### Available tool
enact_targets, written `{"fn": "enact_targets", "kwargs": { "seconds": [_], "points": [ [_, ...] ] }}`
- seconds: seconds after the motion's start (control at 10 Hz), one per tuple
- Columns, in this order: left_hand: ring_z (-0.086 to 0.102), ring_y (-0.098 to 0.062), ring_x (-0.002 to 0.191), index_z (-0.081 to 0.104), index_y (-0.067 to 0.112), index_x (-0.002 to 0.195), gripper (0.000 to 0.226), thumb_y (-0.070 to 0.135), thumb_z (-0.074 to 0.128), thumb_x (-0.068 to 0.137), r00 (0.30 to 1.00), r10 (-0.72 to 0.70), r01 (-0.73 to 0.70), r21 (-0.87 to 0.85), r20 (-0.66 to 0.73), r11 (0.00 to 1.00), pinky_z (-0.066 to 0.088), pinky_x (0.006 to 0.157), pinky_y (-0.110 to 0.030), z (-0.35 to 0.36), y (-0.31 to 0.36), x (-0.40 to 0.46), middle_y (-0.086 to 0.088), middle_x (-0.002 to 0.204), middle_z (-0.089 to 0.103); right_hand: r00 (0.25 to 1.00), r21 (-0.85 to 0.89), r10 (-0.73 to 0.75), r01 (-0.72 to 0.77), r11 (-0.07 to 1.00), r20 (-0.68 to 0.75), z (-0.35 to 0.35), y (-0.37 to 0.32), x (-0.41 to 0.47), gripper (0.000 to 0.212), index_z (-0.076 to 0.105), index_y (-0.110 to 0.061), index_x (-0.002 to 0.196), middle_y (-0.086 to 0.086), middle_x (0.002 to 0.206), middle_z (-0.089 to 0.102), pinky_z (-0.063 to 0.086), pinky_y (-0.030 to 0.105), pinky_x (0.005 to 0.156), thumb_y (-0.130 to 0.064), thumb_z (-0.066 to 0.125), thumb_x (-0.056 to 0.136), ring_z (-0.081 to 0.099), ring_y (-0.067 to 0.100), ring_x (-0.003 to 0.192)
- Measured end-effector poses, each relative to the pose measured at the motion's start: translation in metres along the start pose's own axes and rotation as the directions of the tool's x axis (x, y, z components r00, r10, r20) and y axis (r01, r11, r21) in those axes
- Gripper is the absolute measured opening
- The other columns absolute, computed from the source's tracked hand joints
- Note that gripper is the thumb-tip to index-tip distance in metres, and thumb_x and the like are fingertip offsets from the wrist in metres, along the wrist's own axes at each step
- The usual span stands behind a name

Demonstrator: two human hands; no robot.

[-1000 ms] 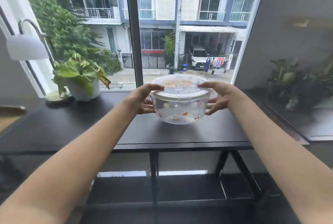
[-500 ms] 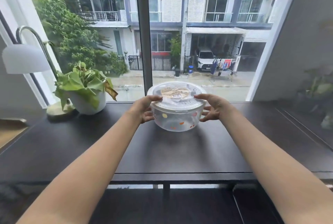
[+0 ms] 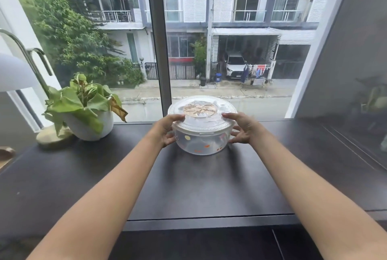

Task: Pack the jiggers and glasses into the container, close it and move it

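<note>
Left hand [image 3: 165, 132] and right hand [image 3: 244, 128] clasped the round clear plastic container [image 3: 202, 141] between curled fingers [image 3: 170, 142], likely to steady it.

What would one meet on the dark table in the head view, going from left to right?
lamp base → potted plant → left hand → container, lid on → right hand

container [image 3: 202, 136] lowered from mid-air and set on the tabletop [image 3: 209, 186], carried farther forward toward the window [image 3: 240, 96]
</note>
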State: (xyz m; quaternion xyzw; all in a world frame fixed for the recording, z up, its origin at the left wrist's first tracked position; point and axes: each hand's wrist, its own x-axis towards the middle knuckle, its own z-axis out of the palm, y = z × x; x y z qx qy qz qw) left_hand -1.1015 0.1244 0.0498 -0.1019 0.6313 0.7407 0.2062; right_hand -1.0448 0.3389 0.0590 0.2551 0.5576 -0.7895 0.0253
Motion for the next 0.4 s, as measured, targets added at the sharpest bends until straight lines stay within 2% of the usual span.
{"fn": "enact_targets", "kwargs": {
  "seconds": [0.1, 0.2, 0.3, 0.4],
  "points": [
    [0.063, -0.019, 0.087, 0.063, 0.018, 0.078, 0.015, 0.022, 0.075, 0.069, 1.0, 0.019, -0.019, 0.004, -0.01, 1.0, 0.054, 0.085, -0.035, 0.0001, 0.0002, 0.0028, -0.001, 0.089, 0.066, 1.0, -0.008, -0.004, 0.004, 1.0, 0.0, 0.0016, -0.0015, 0.0006, 0.044, 0.054, -0.028, 0.114, 0.009, 0.105, 0.054, 0.054, 0.042, 0.057, -0.016, 0.072, 0.076, 0.056, 0.027, 0.095],
    [0.064, -0.021, 0.088, 0.064, 0.018, 0.087, 0.023, 0.024, 0.076, 0.068, 1.0, 0.02, -0.02, 0.046, 0.001, 0.999, 0.056, 0.08, -0.035, -0.0016, 0.0019, 0.0103, -0.003, 0.093, 0.066, 1.0, -0.012, -0.003, 0.003, 1.0, -0.009, -0.0018, -0.0024, 0.0064, 0.05, 0.054, -0.028, 0.118, 0.011, 0.11, 0.054, 0.055, 0.043, 0.056, -0.016, 0.075, 0.074, 0.057, 0.026, 0.09],
    [0.064, -0.022, 0.091, 0.064, 0.016, 0.106, 0.041, 0.024, 0.075, 0.067, 1.0, 0.014, -0.014, 0.048, 0.0, 0.999, 0.056, 0.079, -0.035, 0.0015, 0.0037, 0.0083, -0.003, 0.096, 0.066, 1.0, -0.021, 0.009, -0.009, 1.0, -0.003, -0.0003, -0.0017, 0.0054, 0.052, 0.053, -0.027, 0.119, 0.012, 0.123, 0.053, 0.055, 0.045, 0.058, -0.018, 0.076, 0.073, 0.057, 0.027, 0.093],
    [0.051, -0.029, 0.122, 0.045, 0.011, 0.134, 0.076, 0.035, 0.076, 0.069, 0.98, 0.092, -0.065, 0.157, -0.174, 0.985, 0.047, 0.099, -0.042, 0.0023, 0.002, 0.004, -0.007, 0.13, 0.053, 0.985, -0.199, -0.097, 0.068, 0.978, -0.145, -0.0003, -0.0012, 0.0042, 0.063, 0.047, -0.021, 0.131, 0.006, 0.14, 0.045, 0.053, 0.05, 0.072, -0.03, 0.075, 0.075, 0.049, 0.031, 0.117]
  ]
}}
